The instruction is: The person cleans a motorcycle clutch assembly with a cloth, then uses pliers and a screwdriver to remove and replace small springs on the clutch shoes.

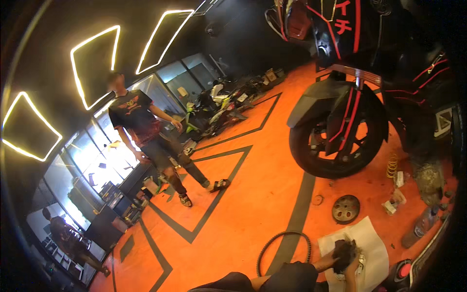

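Low on the right, my left hand (327, 262) is closed on the side of a dark, rounded mechanical part (344, 252). My right hand (352, 270) grips the same part from its other side. The part is blurred and partly covered by fingers, so its exact kind is unclear. Beneath both hands lies a white sheet (372, 237), with a small pale metal piece (361, 265) beside my right hand. A toothed black drive belt (260, 254) rests on the orange floor to the left. Just beyond the sheet lies a round metal clutch bell (346, 209) with holes.
A black-and-red scooter's front wheel (339, 131) stands ahead. On the right are a yellow coil spring (392, 166), small packets (393, 203), a plastic bottle (421, 227) and a red-capped container (403, 270). One person (146, 126) stands ahead left; another (70, 238) is farther left.
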Demonstrator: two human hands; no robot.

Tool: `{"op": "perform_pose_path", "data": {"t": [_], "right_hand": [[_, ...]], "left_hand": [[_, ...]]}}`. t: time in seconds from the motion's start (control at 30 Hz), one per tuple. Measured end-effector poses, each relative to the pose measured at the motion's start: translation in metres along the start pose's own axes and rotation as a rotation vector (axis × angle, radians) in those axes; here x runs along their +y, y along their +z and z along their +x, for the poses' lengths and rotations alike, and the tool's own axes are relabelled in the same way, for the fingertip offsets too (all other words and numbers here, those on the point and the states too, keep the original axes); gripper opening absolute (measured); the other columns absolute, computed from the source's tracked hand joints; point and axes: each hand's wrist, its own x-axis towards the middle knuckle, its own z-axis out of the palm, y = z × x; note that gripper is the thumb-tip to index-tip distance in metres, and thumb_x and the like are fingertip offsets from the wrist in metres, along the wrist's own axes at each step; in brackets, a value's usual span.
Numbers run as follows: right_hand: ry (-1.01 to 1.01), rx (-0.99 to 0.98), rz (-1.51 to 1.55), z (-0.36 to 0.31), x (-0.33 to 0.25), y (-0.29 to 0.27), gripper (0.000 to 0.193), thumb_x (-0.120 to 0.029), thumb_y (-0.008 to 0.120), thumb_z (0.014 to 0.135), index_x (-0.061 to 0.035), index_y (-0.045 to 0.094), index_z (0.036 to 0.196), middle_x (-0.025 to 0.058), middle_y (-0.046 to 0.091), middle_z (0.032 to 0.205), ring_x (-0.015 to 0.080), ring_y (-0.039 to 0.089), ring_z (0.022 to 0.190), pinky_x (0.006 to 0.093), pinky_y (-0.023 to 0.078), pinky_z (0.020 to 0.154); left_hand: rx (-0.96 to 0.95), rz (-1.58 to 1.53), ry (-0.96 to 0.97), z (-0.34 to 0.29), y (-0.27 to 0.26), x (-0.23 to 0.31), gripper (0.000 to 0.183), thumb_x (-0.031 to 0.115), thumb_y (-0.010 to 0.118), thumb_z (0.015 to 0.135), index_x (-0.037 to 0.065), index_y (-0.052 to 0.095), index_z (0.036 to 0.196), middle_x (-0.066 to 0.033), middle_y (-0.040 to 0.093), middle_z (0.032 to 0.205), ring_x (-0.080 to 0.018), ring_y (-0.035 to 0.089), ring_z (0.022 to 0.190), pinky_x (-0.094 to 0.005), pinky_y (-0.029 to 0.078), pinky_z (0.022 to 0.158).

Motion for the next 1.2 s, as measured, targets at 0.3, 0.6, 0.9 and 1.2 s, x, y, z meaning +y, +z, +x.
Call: {"op": "perform_pose_path", "data": {"t": [0.3, 0.6, 0.9, 1.2], "right_hand": [[0.05, -0.233, -0.126, -0.092, -0.029, 0.009, 0.062, 0.002, 0.06, 0.086, 0.0026, 0.037, 0.144, 0.0121, 0.064, 0.112, 0.0207, 0.061, 0.11, 0.0342, 0.053, 0.087], [0.478, -0.061, 0.117, -0.166, -0.03, -0.067, 0.033, -0.024, 0.064, 0.097, -0.0009, 0.062, 0.121, 0.0083, 0.069, 0.104, 0.0172, 0.066, 0.092, 0.0323, 0.055, 0.079], [0.543, 0.076, 0.03, -0.192, -0.013, -0.075, 0.03, -0.023, 0.063, 0.097, -0.0002, 0.064, 0.115, 0.0071, 0.07, 0.097, 0.0159, 0.066, 0.089, 0.031, 0.053, 0.081], [0.51, 0.727, 0.069, -0.257, -0.052, -0.112, 0.025, -0.019, 0.06, 0.098, 0.0013, 0.062, 0.113, 0.0113, 0.067, 0.1, 0.0186, 0.064, 0.088, 0.0324, 0.052, 0.079]], "left_hand": [[0.359, 0.07, 0.104, 0.0, -0.008, -0.017, 0.046, 0.016, 0.063, 0.096, -0.005, 0.052, 0.135, -0.014, 0.059, 0.129, -0.0219, 0.059, 0.115, -0.0321, 0.047, 0.098], [0.294, 0.199, 0.302, 0.097, 0.021, 0.068, 0.042, 0.031, 0.062, 0.099, -0.004, 0.061, 0.122, -0.0086, 0.065, 0.112, -0.0164, 0.059, 0.098, -0.0307, 0.047, 0.087], [0.499, 0.22, 0.396, 0.201, -0.032, 0.127, 0.064, 0.04, 0.057, 0.1, -0.002, 0.041, 0.145, -0.0142, 0.057, 0.134, -0.0216, 0.056, 0.116, -0.0319, 0.046, 0.096], [0.302, 0.44, 0.058, 0.128, -0.01, 0.095, 0.039, 0.018, 0.057, 0.098, 0.005, 0.051, 0.134, -0.0086, 0.064, 0.115, -0.0191, 0.066, 0.094, -0.0334, 0.058, 0.07]]}}
